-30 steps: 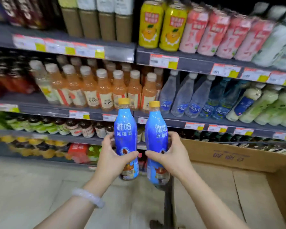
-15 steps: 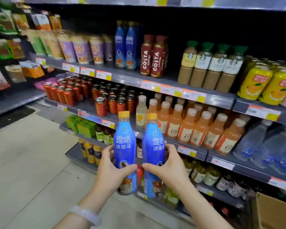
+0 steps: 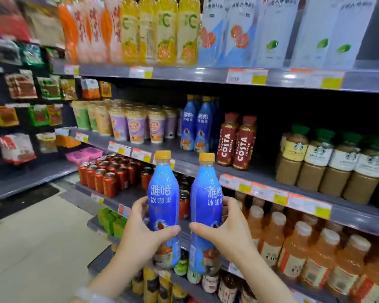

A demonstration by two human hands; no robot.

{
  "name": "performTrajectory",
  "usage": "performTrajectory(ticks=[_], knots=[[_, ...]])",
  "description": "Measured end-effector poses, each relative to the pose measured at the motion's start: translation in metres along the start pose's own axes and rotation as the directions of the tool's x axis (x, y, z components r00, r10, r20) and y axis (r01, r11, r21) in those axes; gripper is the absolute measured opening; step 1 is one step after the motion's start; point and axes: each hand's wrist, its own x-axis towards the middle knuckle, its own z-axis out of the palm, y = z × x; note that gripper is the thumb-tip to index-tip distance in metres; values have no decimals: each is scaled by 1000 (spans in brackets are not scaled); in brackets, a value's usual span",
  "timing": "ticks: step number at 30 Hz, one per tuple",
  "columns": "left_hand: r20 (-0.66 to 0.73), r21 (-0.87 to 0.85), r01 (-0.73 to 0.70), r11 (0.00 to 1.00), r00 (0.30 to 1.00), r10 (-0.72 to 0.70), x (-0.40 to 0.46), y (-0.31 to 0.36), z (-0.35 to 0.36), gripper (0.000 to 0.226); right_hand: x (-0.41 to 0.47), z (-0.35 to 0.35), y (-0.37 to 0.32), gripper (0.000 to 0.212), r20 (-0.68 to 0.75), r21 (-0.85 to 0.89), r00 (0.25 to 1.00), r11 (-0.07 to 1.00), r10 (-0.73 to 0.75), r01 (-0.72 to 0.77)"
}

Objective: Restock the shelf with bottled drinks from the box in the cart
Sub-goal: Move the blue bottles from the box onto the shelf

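Both hands wrap blue bottles, upright, centre-low in frame: left hand (image 3: pixel 140 235) grips the left bottle (image 3: pixel 164 206), right hand (image 3: pixel 222 230) grips the right bottle (image 3: pixel 206 215). Matching blue bottles (image 3: pixel 197 125) stand on the shelf (image 3: pixel 206 165) above and slightly right, probably nearer the right hand.

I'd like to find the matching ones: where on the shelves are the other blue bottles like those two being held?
The shelved blue bottles stand on the second shelf from the top, centre of the head view, between the lidded cups on their left and the red Costa bottles on their right.
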Motion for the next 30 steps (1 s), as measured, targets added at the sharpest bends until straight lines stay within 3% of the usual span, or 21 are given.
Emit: performTrajectory(ticks=[6,17,25,30], knots=[[9,33,-87,996,996,87,88,14,-4,75,86,12,-11,65,-104,59,992,995,-68,74],[-43,-100,-146,984,989,142,196,13,6,75,198,33,-36,69,-378,245,920,947,-103,207],[51,-149,-163,975,984,172,265,17,0,83,254,47,-37,71,-534,177,844,969,-51,171],[110,-214,-156,964,977,183,299,16,1,79,276,63,-32,71,-573,33,816,992,-78,118]])
